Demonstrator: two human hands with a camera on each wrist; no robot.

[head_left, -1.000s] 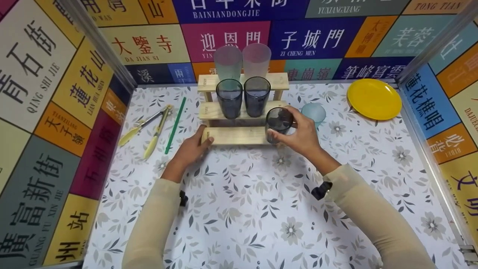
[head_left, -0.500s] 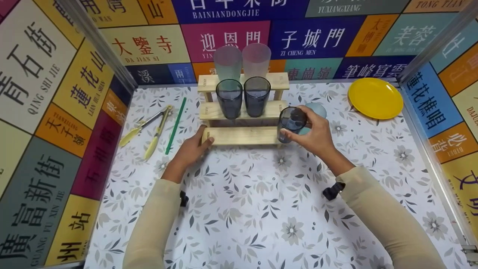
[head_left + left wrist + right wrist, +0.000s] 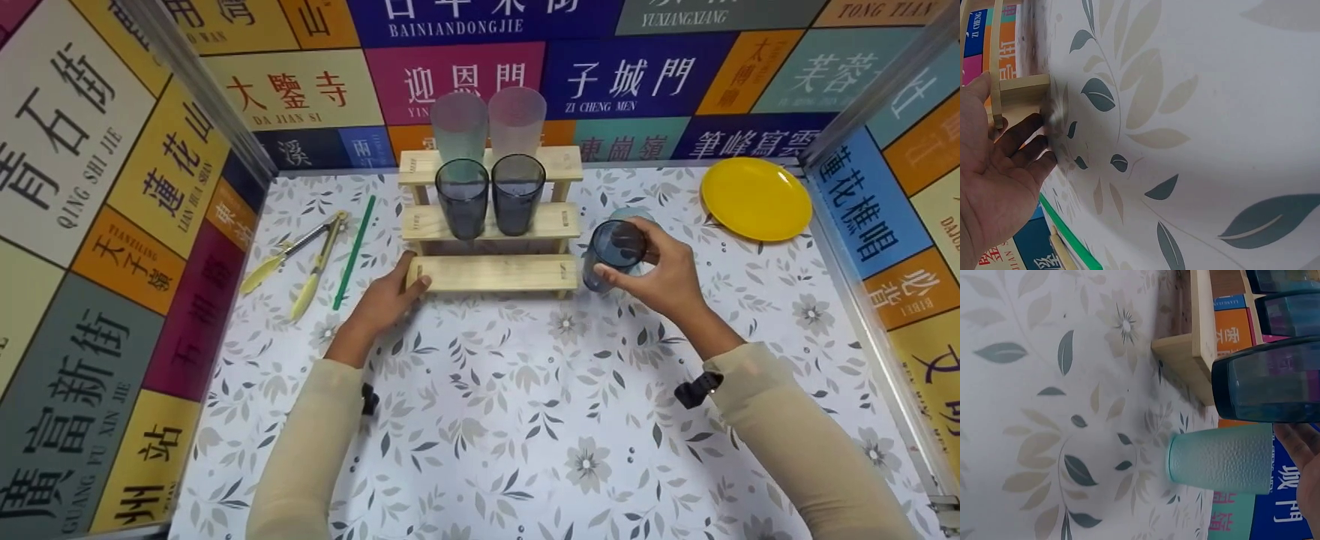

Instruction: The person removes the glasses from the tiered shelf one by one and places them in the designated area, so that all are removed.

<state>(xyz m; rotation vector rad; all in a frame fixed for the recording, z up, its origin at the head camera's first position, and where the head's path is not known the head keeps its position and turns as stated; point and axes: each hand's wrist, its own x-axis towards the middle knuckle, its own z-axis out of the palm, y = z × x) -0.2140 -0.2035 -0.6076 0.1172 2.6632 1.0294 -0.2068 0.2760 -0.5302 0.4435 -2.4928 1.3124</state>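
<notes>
Head view from above, sideways wrist close-ups, all sharing rack point(image 3: 495, 274)

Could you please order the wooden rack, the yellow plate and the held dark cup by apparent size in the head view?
Largest: wooden rack
Next: yellow plate
Smallest: dark cup, partly covered by the right hand

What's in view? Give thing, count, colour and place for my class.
rack: one, pale wood, centre
frosted cups: two, translucent, top tier
dark glasses: three, smoky, two middle tier, one held
textured cup: one, turquoise, right of rack
plate: one, yellow, far right
tongs: one, silver and yellow, left
stick: one, green, beside tongs
cloth: one, white floral, table
panels: many, multicoloured, back and sides
sleeves: two, beige, forearms
wrist devices: two, black, wrists
left grip: one, rack's left end
right grip: one, holding third glass
</notes>
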